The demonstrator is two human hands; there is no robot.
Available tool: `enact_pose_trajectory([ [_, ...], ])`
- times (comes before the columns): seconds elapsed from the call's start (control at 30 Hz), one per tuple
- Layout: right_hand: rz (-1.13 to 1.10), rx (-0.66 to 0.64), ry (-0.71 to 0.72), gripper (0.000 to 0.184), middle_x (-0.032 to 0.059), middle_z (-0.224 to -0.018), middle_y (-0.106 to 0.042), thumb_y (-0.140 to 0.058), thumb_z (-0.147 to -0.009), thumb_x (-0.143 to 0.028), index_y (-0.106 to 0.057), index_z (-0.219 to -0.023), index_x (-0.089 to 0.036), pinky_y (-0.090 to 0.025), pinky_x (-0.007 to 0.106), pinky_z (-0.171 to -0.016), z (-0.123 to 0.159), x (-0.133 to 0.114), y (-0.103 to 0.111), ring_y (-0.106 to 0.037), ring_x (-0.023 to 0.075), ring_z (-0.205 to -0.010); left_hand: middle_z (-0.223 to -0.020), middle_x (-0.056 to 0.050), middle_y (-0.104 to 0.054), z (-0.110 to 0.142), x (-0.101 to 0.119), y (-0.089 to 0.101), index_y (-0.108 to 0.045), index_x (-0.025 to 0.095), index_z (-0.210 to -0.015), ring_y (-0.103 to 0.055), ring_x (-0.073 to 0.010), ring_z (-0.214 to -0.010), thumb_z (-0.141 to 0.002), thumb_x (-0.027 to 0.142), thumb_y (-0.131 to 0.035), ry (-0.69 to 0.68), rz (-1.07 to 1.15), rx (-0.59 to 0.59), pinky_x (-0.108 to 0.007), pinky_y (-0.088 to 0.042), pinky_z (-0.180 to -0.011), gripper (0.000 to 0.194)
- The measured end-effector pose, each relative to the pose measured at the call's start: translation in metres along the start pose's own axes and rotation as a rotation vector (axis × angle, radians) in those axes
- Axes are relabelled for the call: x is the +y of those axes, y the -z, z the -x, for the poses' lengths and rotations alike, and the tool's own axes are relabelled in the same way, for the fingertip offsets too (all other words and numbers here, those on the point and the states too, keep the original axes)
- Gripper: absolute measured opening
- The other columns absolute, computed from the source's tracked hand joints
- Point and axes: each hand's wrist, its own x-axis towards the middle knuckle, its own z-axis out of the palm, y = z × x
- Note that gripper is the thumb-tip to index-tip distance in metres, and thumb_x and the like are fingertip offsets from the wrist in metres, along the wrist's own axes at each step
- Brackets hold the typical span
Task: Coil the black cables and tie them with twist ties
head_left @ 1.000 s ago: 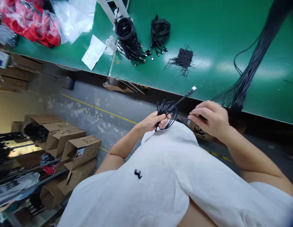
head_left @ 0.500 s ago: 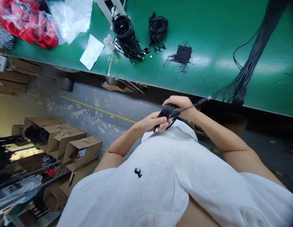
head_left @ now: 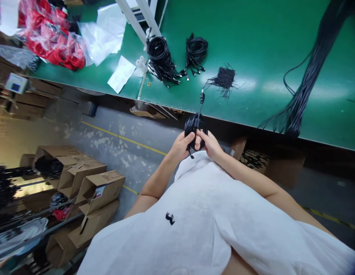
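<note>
Just short of the table's front edge, a coiled black cable (head_left: 191, 124) is held between both hands. My left hand (head_left: 183, 144) grips the coil from its left side, thumb across the loops. My right hand (head_left: 209, 143) is closed on the coil's right side, fingers meeting near the lower middle. One cable end with a metal plug (head_left: 202, 96) sticks up from the coil over the table edge. A short black end hangs out below the coil. The fingers behind the loops are hidden.
On the green table (head_left: 252, 34) lie bundled cables (head_left: 162, 57), another cable coil (head_left: 196, 49), short black ties (head_left: 225, 77) and a long bundle of black cables (head_left: 306, 84). Further left are red bagged items (head_left: 55, 42) and a paper (head_left: 121, 74). Cardboard boxes (head_left: 104, 187) stand on the floor.
My right hand has moved in from the right to the coil's side. The plug end, earlier stretched right past that wrist, now points up toward the table. The view has shifted slightly.
</note>
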Motion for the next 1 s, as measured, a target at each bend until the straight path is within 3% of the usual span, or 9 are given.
enact_pose_trajectory([
  [0.1, 0.082, -0.006, 0.135, 0.059, -0.0019, -0.084, -0.062, -0.068, -0.073, -0.065, -0.050, -0.109, -0.022, -0.050, 0.024, -0.061, -0.012, -0.008, 0.016, -0.059, 0.0108, -0.068, -0.055, 0.002, -0.056, 0.004, -0.002, 0.004, -0.063, 0.012, -0.090, -0.052, -0.0098, -0.047, -0.079, 0.046, -0.077, 0.003, 0.005, -0.073, -0.025, -0.041, -0.052, 0.038],
  [0.23, 0.298, -0.141, 0.105, 0.058, 0.0058, -0.100, -0.066, -0.056, -0.082, -0.067, -0.052, -0.116, -0.021, -0.054, 0.030, -0.070, -0.014, -0.020, 0.032, -0.064, 0.0165, -0.083, -0.052, 0.005, -0.049, 0.010, 0.002, 0.007, -0.065, 0.011, -0.088, -0.046, -0.0067, -0.042, -0.077, 0.045, -0.079, 0.031, 0.045, -0.110, -0.022, -0.038, -0.047, 0.038],
  [0.4, 0.896, 0.091, 0.747, 0.049, 0.0148, -0.126, -0.060, -0.062, -0.086, -0.043, -0.055, -0.129, -0.021, -0.046, 0.045, -0.100, 0.020, -0.055, 0.045, -0.058, 0.0244, -0.112, -0.053, 0.005, -0.050, 0.013, 0.005, 0.006, -0.065, 0.010, -0.084, -0.042, -0.0046, -0.041, -0.074, 0.045, -0.082, 0.100, 0.024, -0.056, -0.019, -0.031, -0.043, 0.040],
  [0.47, 1.155, -0.032, 0.951, 0.038, 0.0128, -0.129, -0.060, -0.054, -0.093, -0.036, -0.058, -0.129, -0.025, -0.037, 0.050, -0.110, 0.031, -0.073, 0.043, -0.055, 0.0254, -0.120, -0.053, 0.003, -0.052, 0.013, 0.004, 0.005, -0.065, 0.010, -0.084, -0.046, -0.0065, -0.043, -0.072, 0.047, -0.083, 0.141, -0.013, -0.068, -0.020, -0.034, -0.043, 0.043],
  [0.57, 1.431, -0.363, 1.127, 0.036, 0.0060, -0.125, -0.064, -0.039, -0.099, -0.024, -0.059, -0.129, -0.028, -0.025, 0.054, -0.117, 0.033, -0.091, 0.037, -0.055, 0.0217, -0.120, -0.054, 0.001, -0.055, 0.013, 0.004, 0.006, -0.066, 0.010, -0.087, -0.051, -0.0088, -0.046, -0.070, 0.049, -0.084, 0.172, -0.052, -0.122, -0.021, -0.038, -0.046, 0.047],
  [0.63, 1.532, -0.390, 1.167, 0.040, 0.0058, -0.122, -0.066, -0.031, -0.100, -0.018, -0.059, -0.129, -0.025, -0.028, 0.051, -0.115, 0.030, -0.094, 0.037, -0.057, 0.0191, -0.113, -0.055, 0.001, -0.056, 0.014, 0.003, 0.008, -0.067, 0.009, -0.091, -0.051, -0.0090, -0.047, -0.070, 0.049, -0.083, 0.186, -0.060, -0.160, -0.022, -0.039, -0.047, 0.048],
  [0.8, 1.713, -0.229, 1.052, 0.038, 0.0096, -0.110, -0.069, -0.033, -0.099, -0.017, -0.064, -0.121, -0.018, -0.037, 0.040, -0.099, 0.047, -0.087, 0.048, -0.059, 0.0200, -0.096, -0.055, 0.002, -0.056, 0.019, 0.001, 0.014, -0.068, 0.008, -0.094, -0.050, -0.0083, -0.048, -0.076, 0.048, -0.079, 0.249, -0.099, -0.261, -0.022, -0.041, -0.050, 0.044],
  [0.93, 1.715, -0.190, 1.019, 0.045, 0.0142, -0.128, -0.063, -0.040, -0.093, -0.014, -0.057, -0.134, -0.018, -0.033, 0.045, -0.103, 0.067, -0.089, 0.044, -0.056, 0.0249, -0.110, -0.062, -0.002, -0.064, 0.020, 0.000, 0.008, -0.067, 0.010, -0.094, -0.060, -0.0124, -0.057, -0.074, 0.051, -0.080, 0.298, -0.191, -0.281, -0.024, -0.047, -0.058, 0.048],
  [1.0, 1.691, -0.300, 1.061, 0.049, 0.0137, -0.135, -0.059, -0.042, -0.092, -0.015, -0.051, -0.140, -0.020, -0.030, 0.049, -0.107, 0.066, -0.090, 0.035, -0.052, 0.0265, -0.119, -0.064, -0.004, -0.065, 0.019, -0.001, 0.003, -0.066, 0.010, -0.087, -0.061, -0.0132, -0.059, -0.074, 0.052, -0.079, 0.327, -0.241, -0.339, -0.026, -0.048, -0.061, 0.046],
])
